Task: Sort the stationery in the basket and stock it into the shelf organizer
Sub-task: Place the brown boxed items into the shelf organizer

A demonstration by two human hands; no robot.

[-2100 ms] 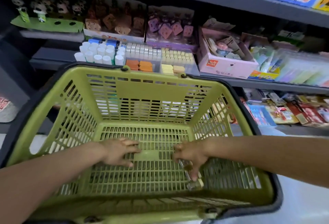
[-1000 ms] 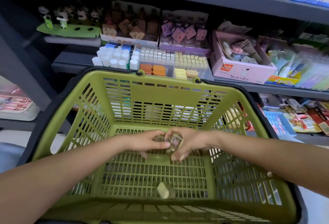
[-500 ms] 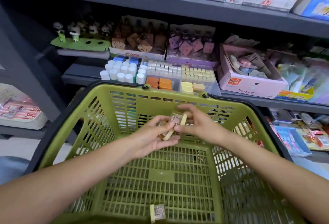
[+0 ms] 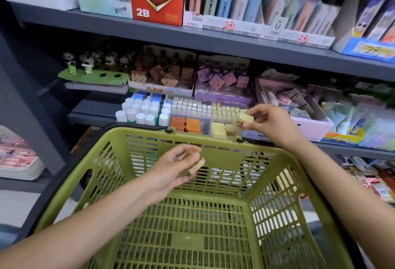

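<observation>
Right hand (image 4: 275, 123) pinching small yellow eraser (image 4: 245, 117) over clear shelf organizer (image 4: 205, 122); left hand (image 4: 171, 170) holds another (image 4: 196, 165). Next: drop into yellow compartment.

One head-worn camera looks forward and down, close over the basket (image 4: 149, 138), facing the shelves (image 4: 213, 39).
</observation>
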